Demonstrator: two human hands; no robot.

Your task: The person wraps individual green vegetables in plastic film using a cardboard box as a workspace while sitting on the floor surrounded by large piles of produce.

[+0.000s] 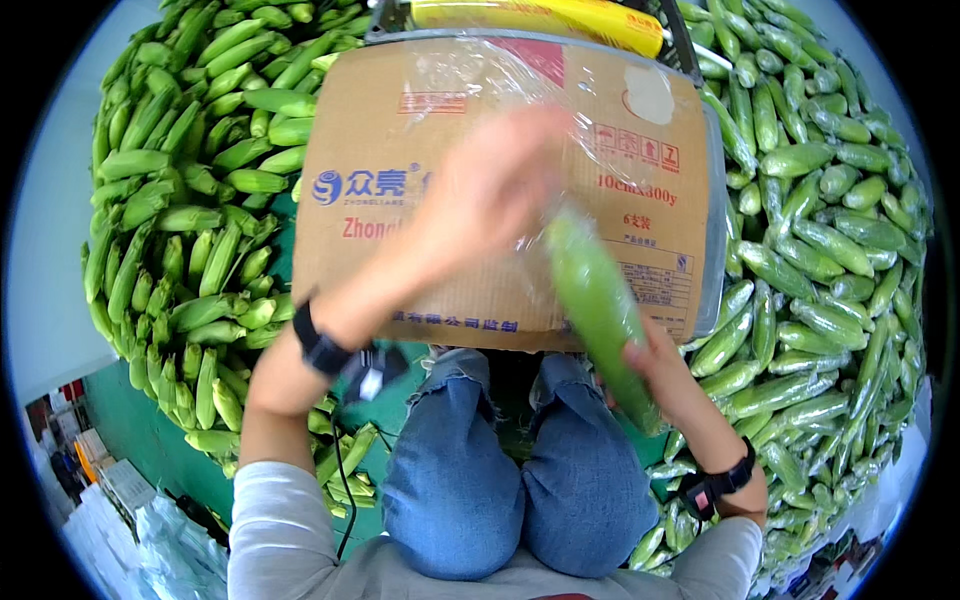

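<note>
My right hand [654, 361] grips the lower end of a green ear of corn in its husk [600, 289], tilted over the near right edge of a cardboard sheet [360, 274]. Clear film clings to the ear, and its surface shines. My left hand [510, 169] is blurred above the middle of the cardboard, close to the ear's upper end. Whether its fingers pinch film is too blurred to tell. Wrinkled clear plastic film [457, 75] lies across the top of the cardboard. Behind it sits a yellow roll [540, 21] in a dark frame [679, 37].
Unwrapped ears of corn [187, 217] are heaped on the left. Film-wrapped ears [817, 247] are piled on the right. A black cord [346, 480] hangs by my left arm. My knees [517, 465] are below the cardboard, above a green floor [142, 427].
</note>
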